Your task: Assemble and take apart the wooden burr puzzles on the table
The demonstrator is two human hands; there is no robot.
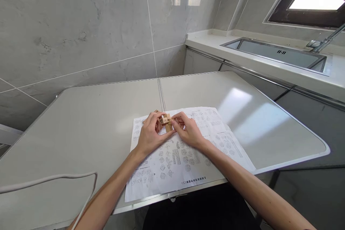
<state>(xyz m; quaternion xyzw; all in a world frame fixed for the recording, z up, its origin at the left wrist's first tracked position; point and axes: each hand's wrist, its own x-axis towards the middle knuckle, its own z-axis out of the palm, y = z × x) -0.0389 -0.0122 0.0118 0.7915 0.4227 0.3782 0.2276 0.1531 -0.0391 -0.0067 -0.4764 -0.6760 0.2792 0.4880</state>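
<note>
Between my two hands is a small wooden interlocking puzzle (168, 122), made of light and darker blocks, with a dark mark on one piece. My left hand (151, 132) curls around its left side, thumb below and fingers above. From the right, my right hand (188, 128) pinches it with thumb and fingertips. Another bit of wood shows behind my left fingers, mostly hidden. Under both hands lies a large white instruction sheet (172, 178) printed with small line drawings of puzzle shapes and text.
The sheet rests on a pale folding table (107, 115) with a seam across its middle. A white cable (54, 178) runs by my left forearm. Behind stand a grey tiled wall (81, 25) and, to the right, a counter (205, 39) with a sink (275, 53).
</note>
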